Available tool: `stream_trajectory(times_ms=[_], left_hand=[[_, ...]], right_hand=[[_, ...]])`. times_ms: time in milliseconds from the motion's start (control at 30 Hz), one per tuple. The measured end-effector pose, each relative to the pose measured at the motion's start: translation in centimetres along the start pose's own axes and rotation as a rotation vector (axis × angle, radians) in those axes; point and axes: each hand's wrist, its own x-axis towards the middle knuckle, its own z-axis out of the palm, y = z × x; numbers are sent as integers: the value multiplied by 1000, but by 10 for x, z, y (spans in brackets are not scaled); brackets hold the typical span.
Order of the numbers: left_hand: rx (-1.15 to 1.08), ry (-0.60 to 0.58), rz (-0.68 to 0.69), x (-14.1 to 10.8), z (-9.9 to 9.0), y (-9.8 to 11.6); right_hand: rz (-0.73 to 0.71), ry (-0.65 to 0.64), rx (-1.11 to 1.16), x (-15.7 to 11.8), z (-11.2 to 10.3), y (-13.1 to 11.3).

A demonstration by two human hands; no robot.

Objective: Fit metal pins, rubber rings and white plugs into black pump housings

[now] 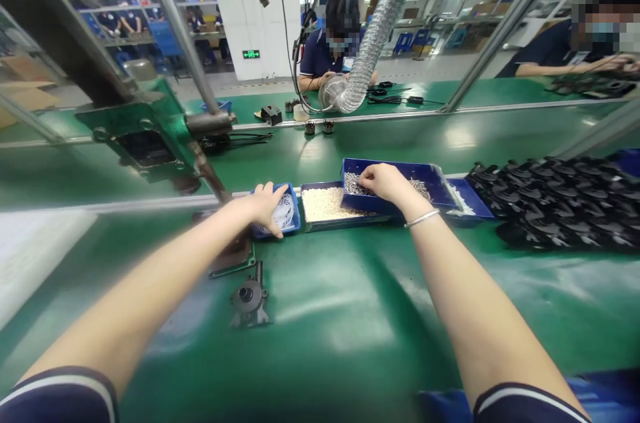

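Screws (356, 184) lie in the tilted blue tray (440, 184) where the right hand (383, 181) pinches its fingers together on a few, so pick gently, while the left hand (265, 205) rests open-fingered in the small blue box (295, 217) of white rings (284, 213).

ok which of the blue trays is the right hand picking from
The raised blue tray of small metal pins, propped above the others. The right hand reaches into it, while the left hand rests on the small tray of white rings; the tray of white beads between goes untouched.

Open mat (350, 316) near; trays (395, 176), black parts pile (555, 203) ahead.
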Motion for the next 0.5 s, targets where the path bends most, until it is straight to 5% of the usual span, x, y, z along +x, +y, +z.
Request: stream_trajectory(times_ms=[233, 367, 500], left_hand=[[-80, 78, 108, -22, 5, 7], [-121, 266, 258, -68, -8, -22], [-126, 248, 103, -111, -8, -58]], right_hand=[[-4, -7, 20, 1, 1, 2], [-5, -20, 26, 4, 3, 5], [-5, -31, 31, 8, 4, 7]])
